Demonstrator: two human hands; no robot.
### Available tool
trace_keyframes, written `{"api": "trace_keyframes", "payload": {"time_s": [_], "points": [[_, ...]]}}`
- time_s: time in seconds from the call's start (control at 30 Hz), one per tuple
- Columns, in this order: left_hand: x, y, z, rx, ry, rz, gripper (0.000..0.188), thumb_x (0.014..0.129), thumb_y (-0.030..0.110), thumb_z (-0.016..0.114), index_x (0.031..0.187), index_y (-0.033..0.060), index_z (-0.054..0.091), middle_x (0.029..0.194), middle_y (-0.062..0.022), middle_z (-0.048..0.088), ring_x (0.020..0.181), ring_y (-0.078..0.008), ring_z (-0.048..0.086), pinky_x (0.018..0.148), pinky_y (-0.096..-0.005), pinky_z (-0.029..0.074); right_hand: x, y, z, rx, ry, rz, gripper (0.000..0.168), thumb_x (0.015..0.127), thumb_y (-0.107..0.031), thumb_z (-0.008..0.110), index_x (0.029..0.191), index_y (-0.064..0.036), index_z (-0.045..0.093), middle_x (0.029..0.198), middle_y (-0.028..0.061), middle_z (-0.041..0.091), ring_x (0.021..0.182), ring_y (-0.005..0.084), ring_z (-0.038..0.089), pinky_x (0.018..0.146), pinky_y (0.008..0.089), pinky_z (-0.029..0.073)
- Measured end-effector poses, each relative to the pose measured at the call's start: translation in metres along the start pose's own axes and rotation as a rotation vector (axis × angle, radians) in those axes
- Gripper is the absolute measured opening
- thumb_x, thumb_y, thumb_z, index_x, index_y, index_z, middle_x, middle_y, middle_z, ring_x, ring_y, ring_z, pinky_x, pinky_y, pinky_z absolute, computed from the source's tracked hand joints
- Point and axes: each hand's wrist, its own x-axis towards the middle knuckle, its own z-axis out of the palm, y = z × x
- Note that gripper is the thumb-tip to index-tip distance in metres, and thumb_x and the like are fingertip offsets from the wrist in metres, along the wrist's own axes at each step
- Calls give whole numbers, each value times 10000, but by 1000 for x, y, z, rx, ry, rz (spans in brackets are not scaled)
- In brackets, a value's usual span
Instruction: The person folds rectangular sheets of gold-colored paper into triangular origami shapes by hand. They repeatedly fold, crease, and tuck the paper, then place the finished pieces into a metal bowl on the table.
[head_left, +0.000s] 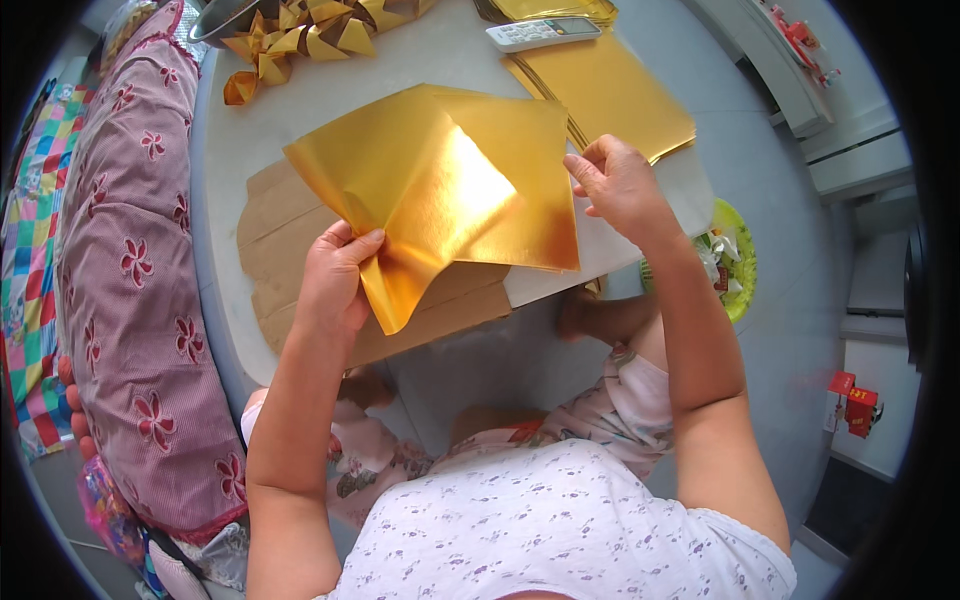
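Observation:
My left hand (341, 274) pinches the near-left edge of a shiny gold paper sheet (405, 165), which is lifted and bent there into a cone-like fold. Beneath that sheet lies a small stack of gold paper sheets (536, 217), partly hidden, over a flat piece of brown cardboard (277, 225). My right hand (619, 184) hovers at the stack's right edge with thumb and fingers bent close together. Whether its fingertips touch the paper is not clear.
Folded gold paper pieces (300, 37) sit at the table's far left beside a metal bowl (225, 19). A white remote control (544, 34) rests on another gold paper pile (615, 97). A green basket (742, 262) stands right of the table (232, 127). A flower-patterned pink sofa cover (135, 225) borders the left.

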Motion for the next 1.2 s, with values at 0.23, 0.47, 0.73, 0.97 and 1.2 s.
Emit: {"api": "trace_keyframes", "payload": {"time_s": [0.23, 0.47, 0.73, 0.97, 1.2], "points": [[10, -3, -17, -134, -66, 0, 78, 938, -39, 556, 1009, -28, 588, 953, -107, 640, 822, -181, 644, 787, -294, 565, -8, 0, 2, 469, -95, 219, 496, 943, -451, 645, 1060, 18, 536, 931, 110, 610, 788, 177, 679, 613, 290, 589], [6, 0, -13, -221, -22, -29, 111, 917, -81, 568, 1020, -39, 563, 942, -118, 630, 777, -191, 651, 763, -309, 569, -17, -11, 14, 695, -150, 316, 364, 911, -296, 710, 972, 30, 560, 864, 90, 622, 763, 150, 641, 613, 261, 543], [6, -3, -18, -171, -72, -40, 157, 909, -86, 552, 1055, -32, 571, 988, -136, 649, 880, -222, 667, 817, -348, 572, -1, -1, 18, 755, 2, 21, 228, 861, 12, 685, 1055, 43, 570, 916, 81, 676, 790, 108, 649, 676, 216, 531], [4, 5, -18, -15, -37, -75, 171, 899, 12, 606, 1065, -23, 589, 1008, -135, 676, 863, -237, 690, 773, -370, 587, 28, 10, -23, 677, 154, -66, 186, 823, 12, 679, 988, 54, 603, 826, 52, 657, 684, 68, 587, 577, 214, 467], [0, 7, -15, -11, -103, -32, 189, 907, 42, 621, 1079, -31, 598, 980, -119, 679, 864, -228, 694, 749, -365, 589, 69, 50, -72, 107, 278, -24, 467, 854, -69, 697, 1246, 123, 530, 1058, 199, 692, 904, 221, 688, 788, 316, 551]]}}
